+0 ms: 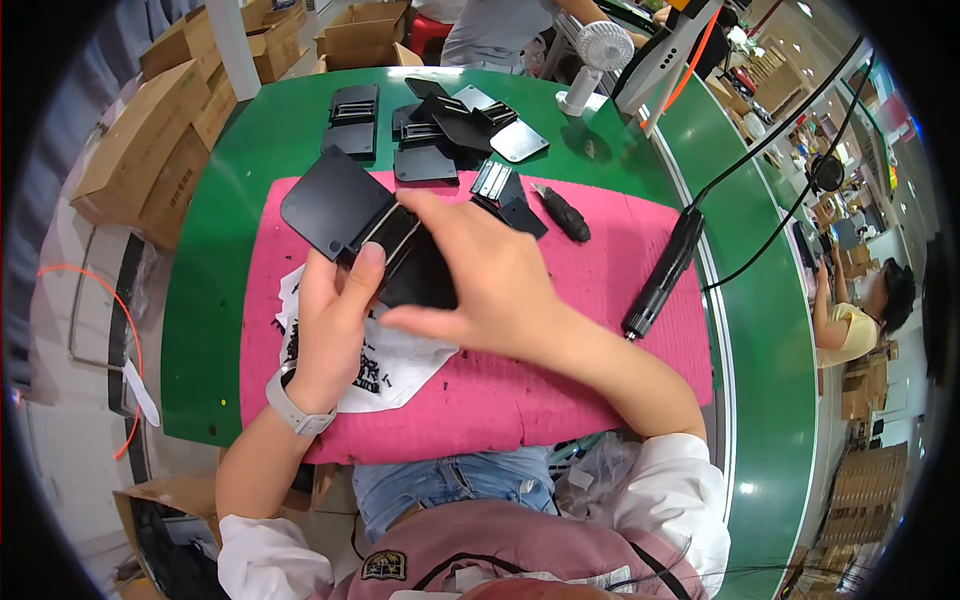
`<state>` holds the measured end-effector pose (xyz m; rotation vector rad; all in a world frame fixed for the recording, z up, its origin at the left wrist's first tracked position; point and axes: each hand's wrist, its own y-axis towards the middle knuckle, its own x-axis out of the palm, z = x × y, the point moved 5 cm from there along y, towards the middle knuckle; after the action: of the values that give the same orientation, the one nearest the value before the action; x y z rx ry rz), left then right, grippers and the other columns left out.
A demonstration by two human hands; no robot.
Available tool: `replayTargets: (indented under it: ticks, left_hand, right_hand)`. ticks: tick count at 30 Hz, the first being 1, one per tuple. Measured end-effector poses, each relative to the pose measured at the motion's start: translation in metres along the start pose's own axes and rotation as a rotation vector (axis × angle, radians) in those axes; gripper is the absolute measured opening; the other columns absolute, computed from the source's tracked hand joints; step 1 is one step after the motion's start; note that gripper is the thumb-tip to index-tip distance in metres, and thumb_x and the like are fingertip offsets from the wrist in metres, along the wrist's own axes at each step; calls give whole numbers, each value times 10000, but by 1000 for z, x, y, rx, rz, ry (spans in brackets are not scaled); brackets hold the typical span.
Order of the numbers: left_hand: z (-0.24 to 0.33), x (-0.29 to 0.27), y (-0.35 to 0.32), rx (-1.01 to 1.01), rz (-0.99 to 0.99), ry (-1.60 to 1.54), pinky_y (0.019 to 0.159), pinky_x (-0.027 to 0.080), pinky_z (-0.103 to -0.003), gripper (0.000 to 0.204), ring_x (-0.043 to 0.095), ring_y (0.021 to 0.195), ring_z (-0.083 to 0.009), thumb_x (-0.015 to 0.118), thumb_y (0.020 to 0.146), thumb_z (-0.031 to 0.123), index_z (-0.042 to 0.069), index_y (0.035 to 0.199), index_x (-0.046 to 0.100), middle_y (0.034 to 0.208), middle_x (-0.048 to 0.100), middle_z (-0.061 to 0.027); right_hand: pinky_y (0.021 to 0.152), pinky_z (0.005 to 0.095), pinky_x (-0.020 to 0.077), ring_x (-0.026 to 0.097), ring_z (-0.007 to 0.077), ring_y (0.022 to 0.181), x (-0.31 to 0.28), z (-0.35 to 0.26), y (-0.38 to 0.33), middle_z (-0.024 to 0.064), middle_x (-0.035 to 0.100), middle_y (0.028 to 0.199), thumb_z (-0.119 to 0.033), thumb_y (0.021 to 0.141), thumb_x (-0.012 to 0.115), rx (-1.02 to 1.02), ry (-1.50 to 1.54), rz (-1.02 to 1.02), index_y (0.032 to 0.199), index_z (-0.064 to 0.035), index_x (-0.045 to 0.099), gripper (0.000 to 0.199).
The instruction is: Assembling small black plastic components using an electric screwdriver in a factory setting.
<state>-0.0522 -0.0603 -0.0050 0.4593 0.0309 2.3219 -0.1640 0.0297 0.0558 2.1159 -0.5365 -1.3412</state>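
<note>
Both hands (335,320) (485,280) grip the black plate assembly (345,215).

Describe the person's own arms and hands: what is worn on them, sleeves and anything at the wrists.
Both hands are bare, without gloves. The left hand has a light grey watch band at its wrist. The right hand wears nothing at the wrist. White sleeves are pushed up near both elbows, forearms uncovered.

A pink mat (600,300) covers the near part of the green table (240,300). On it lie an electric screwdriver (664,272) with its cable, a small black tool (562,213) and a white printed cloth (390,370). Farther back sits a heap of black plates (440,135), with a white fan (600,55) just beyond. Cardboard boxes (150,140) are stacked on the left.
</note>
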Motion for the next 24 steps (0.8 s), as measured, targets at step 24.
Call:
replayTargets:
  ticks: [24]
  left_hand:
    - [0,10,-1,-235,-267,-89,789,484,-237,366,571,902,-84,645,889,219,-27,1146,555,1035,610,-50]
  right_hand:
    - [670,339,510,584,268,810,-32,19,-3,97,620,955,-35,577,745,-239,205,-125,879,-21,633,322]
